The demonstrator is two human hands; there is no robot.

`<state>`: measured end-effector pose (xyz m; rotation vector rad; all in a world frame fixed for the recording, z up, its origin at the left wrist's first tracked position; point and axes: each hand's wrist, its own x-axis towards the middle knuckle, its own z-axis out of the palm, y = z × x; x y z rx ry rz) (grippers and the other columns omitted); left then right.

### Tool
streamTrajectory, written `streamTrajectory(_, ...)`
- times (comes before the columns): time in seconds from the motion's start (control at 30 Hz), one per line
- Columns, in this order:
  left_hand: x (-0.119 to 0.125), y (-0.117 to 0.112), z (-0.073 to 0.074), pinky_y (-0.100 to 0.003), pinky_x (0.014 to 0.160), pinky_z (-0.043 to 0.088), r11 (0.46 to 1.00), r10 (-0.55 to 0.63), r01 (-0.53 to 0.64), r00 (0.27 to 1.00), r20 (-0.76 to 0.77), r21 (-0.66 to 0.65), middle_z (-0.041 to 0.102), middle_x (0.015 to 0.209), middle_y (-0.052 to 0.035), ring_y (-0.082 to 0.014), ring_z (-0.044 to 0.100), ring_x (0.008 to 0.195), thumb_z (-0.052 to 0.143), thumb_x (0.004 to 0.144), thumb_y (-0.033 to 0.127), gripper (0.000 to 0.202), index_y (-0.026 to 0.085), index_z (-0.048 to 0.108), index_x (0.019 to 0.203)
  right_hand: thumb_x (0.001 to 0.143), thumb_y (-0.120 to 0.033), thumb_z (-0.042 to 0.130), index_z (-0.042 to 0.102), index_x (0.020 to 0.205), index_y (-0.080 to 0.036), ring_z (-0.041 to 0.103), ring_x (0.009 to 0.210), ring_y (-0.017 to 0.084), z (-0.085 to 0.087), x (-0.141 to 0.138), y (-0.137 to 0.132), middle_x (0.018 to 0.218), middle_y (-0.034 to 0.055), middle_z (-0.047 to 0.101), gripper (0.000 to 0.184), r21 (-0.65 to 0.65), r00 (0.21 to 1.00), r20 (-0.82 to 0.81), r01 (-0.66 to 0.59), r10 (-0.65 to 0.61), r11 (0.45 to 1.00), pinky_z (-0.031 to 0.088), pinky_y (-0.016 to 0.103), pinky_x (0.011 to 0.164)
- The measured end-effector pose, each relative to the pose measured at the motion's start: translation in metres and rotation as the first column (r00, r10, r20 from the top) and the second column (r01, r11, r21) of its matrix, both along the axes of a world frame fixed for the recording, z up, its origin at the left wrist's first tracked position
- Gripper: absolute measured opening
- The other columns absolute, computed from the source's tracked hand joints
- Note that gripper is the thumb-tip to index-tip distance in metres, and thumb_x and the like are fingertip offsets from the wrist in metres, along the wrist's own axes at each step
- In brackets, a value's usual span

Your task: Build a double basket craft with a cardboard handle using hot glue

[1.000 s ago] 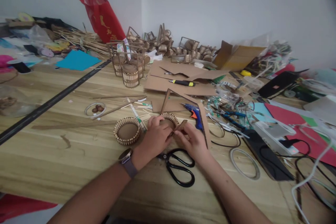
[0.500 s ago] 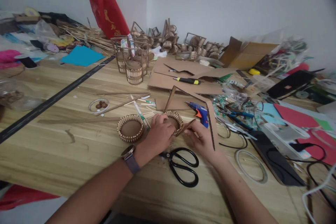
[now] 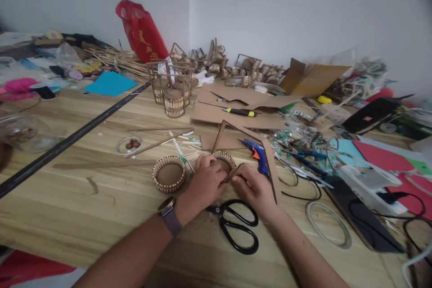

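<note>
My left hand (image 3: 208, 181) has its fingers wrapped over the near side of a small round basket (image 3: 227, 157) ringed with short wooden sticks. Part of that basket is hidden by the fingers. Right beside it, my right hand (image 3: 254, 185) pinches a brown strip (image 3: 232, 173) against the basket's right wall; most of the strip is covered by the fingers. A second round basket (image 3: 168, 174) of the same make stands to the left. Below my hands lie black-handled scissors (image 3: 239, 225). A bent brown frame (image 3: 219, 137) lies behind the held basket.
A blue glue gun (image 3: 256, 153) rests on cardboard beyond my right hand. Farther back are a yellow-black utility knife (image 3: 240, 112) and finished stick baskets (image 3: 174, 102). Cords, a dark phone (image 3: 362, 213) and a tape ring (image 3: 329, 225) lie at right. Brown beads (image 3: 132, 144) sit inside another ring.
My right hand has moved slightly left, bringing the brown strip up against the basket. My left hand keeps its hold. The whole view has shifted, with things now lower in the picture.
</note>
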<state>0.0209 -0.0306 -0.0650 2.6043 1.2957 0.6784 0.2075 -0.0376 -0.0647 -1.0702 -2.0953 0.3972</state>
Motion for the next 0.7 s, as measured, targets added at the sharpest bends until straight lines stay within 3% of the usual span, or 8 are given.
streamTrajectory(0.2,-0.006,0.004,0.000,-0.050,0.100,0.035,1.000,-0.003,0.003,1.000,0.013,0.004,0.063,0.100,-0.0055,-0.0317,0.038,0.115,0.072,0.080,0.024,0.004,0.020,0.071,0.081,0.094,-0.025,0.048,0.058,0.081,-0.023,0.057,0.072,0.019,-0.006,-0.005,0.001,0.076,0.0027,0.058,0.017,0.051,1.000,0.006,0.005,-0.006,0.999,0.047,0.030,0.064)
streamTrajectory(0.33,-0.014,0.006,0.014,-0.048,0.097,0.038,0.999,-0.036,0.036,0.999,-0.040,-0.007,0.061,0.104,-0.0059,-0.0291,0.042,0.112,0.071,0.080,0.020,0.009,0.020,0.068,0.088,0.094,-0.022,0.048,0.057,0.081,-0.023,0.058,0.077,0.020,-0.005,-0.010,-0.001,0.080,0.0035,0.060,0.016,0.063,0.999,-0.041,-0.005,0.008,0.998,0.048,0.032,0.067)
streamTrajectory(0.47,-0.024,0.010,0.026,-0.039,0.088,0.045,0.996,-0.053,0.048,0.996,-0.070,-0.075,0.061,0.099,-0.0055,-0.0246,0.049,0.100,0.062,0.083,0.009,0.010,0.018,0.062,0.086,0.092,-0.022,0.050,0.059,0.081,-0.023,0.059,0.081,0.022,0.000,-0.011,-0.004,0.083,0.0050,0.061,0.014,0.019,0.998,-0.055,0.025,-0.024,0.999,0.050,0.034,0.071)
streamTrajectory(0.7,-0.035,0.019,0.018,-0.033,0.083,0.047,0.985,-0.118,0.111,0.992,-0.049,-0.129,0.064,0.093,-0.0048,-0.0208,0.057,0.093,0.047,0.083,0.001,0.025,0.018,0.065,0.085,0.090,-0.021,0.051,0.062,0.084,-0.023,0.060,0.087,0.023,0.002,-0.010,-0.004,0.088,0.0059,0.063,0.013,-0.012,0.999,-0.017,0.037,-0.038,0.999,0.050,0.038,0.078)
